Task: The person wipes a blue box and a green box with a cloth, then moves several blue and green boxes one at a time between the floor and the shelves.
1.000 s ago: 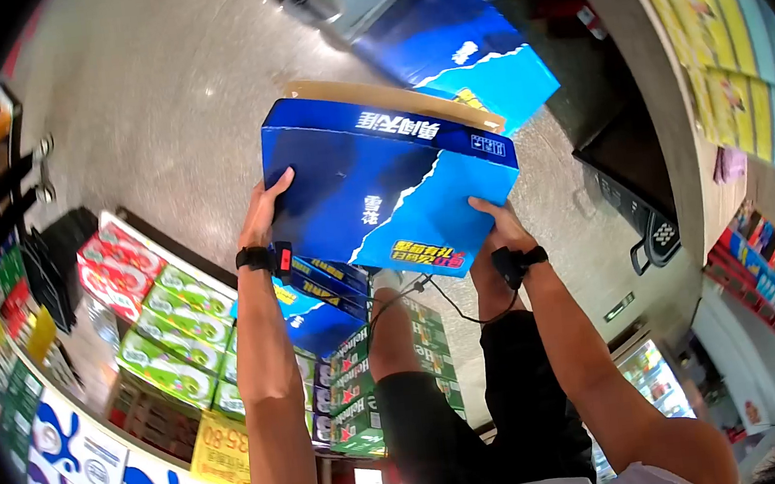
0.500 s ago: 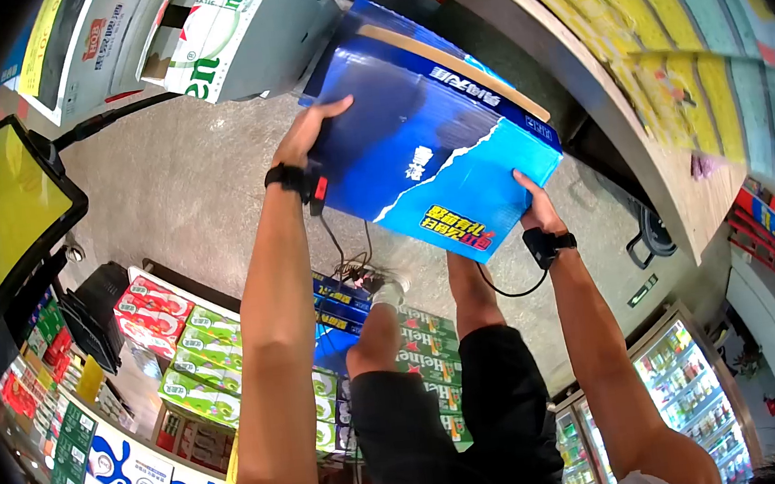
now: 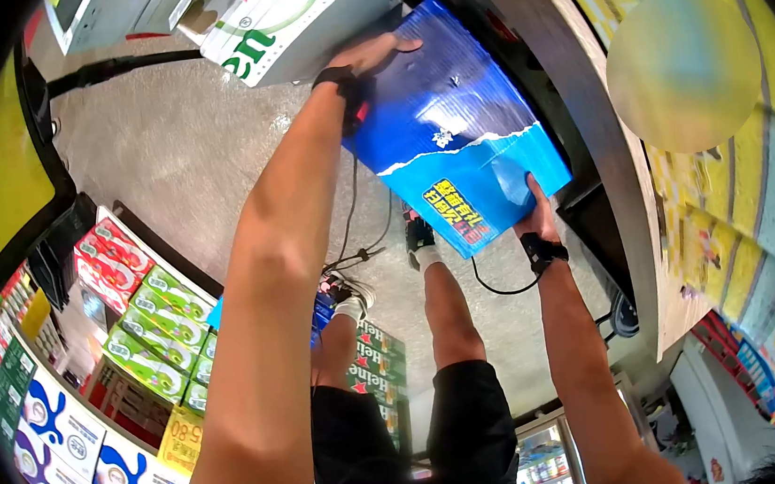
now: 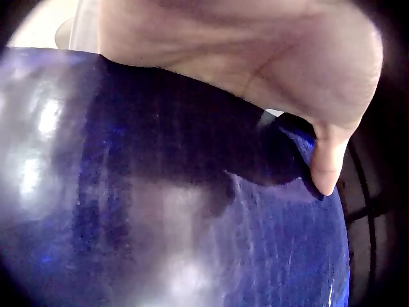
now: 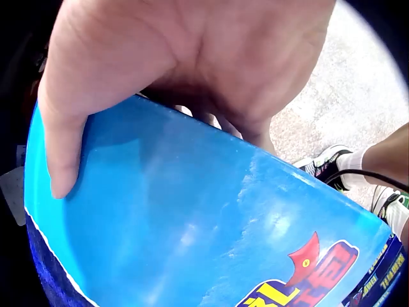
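Grey speckled floor (image 3: 181, 160) spreads under the person, with stacked green and red drink cases (image 3: 146, 324) low and to the left of both grips and a glass-door cooler (image 3: 543, 462) well below the right one. Held up between the two hands is a blue carton (image 3: 452, 141), tilted, its dark blue end farthest from the body and its pale blue end, printed with yellow and red lettering, nearest. The left hand (image 3: 372, 53) takes the far upper corner: the left wrist view shows the palm flat against the dark side and the thumb hooked over the edge, a closed grip on the card. The right hand (image 3: 536, 217) takes the near lower corner; in the right wrist view its thumb lies on the pale face while the fingers tuck under the edge, so this grip pinches the carton too. Just beside the left grip, on its outer side, sits a white carton with green lettering (image 3: 288, 16). A curved surface (image 3: 605, 153) runs close past the right grip. Below that wrist a black cable (image 3: 496, 289) loops down towards the legs.
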Action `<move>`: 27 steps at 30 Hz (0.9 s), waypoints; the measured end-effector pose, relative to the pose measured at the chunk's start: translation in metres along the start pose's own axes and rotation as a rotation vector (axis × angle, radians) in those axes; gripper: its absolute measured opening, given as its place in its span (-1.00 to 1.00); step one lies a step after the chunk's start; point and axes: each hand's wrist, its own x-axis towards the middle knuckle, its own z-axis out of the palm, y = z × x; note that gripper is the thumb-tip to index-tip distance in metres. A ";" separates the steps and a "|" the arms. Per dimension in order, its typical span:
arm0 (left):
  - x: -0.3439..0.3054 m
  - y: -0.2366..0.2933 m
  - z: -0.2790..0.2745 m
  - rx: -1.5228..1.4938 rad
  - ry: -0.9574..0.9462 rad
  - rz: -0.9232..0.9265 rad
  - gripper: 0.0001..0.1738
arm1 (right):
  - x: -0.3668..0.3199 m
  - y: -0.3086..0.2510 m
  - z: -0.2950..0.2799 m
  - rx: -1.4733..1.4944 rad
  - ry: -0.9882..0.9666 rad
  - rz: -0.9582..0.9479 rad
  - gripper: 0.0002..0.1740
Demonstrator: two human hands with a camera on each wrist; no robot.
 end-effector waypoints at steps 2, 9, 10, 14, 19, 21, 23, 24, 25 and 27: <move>0.004 -0.001 0.000 -0.028 0.052 -0.013 -0.05 | 0.016 0.002 -0.005 -0.023 -0.013 0.025 -0.20; -0.027 -0.075 0.046 0.282 1.017 0.470 -0.27 | -0.027 0.001 -0.018 -0.158 0.098 0.123 -0.21; -0.035 -0.096 0.062 0.123 1.184 0.593 -0.18 | -0.030 0.005 -0.026 -0.171 0.094 0.139 -0.21; -0.040 -0.162 0.109 -0.215 1.079 0.339 -0.07 | -0.012 0.027 -0.036 -0.267 0.129 0.155 -0.28; 0.005 -0.173 0.098 -0.898 0.746 0.414 -0.01 | 0.023 0.029 -0.016 -0.195 0.141 0.101 -0.22; 0.015 -0.169 0.098 -0.888 0.785 0.552 0.02 | 0.030 0.034 -0.030 -0.214 0.104 0.035 -0.19; 0.018 -0.169 0.105 -0.872 0.865 0.572 0.07 | 0.029 0.035 -0.028 -0.234 0.128 0.029 -0.15; 0.015 -0.166 0.108 -0.868 0.908 0.505 0.13 | 0.031 0.037 -0.029 -0.231 0.150 0.018 -0.14; 0.011 -0.164 0.108 -0.870 0.947 0.442 0.20 | 0.023 0.037 -0.020 -0.236 0.167 0.024 -0.12; 0.001 -0.162 0.104 -0.898 0.894 0.374 0.24 | 0.022 0.036 -0.019 -0.271 0.151 0.019 -0.11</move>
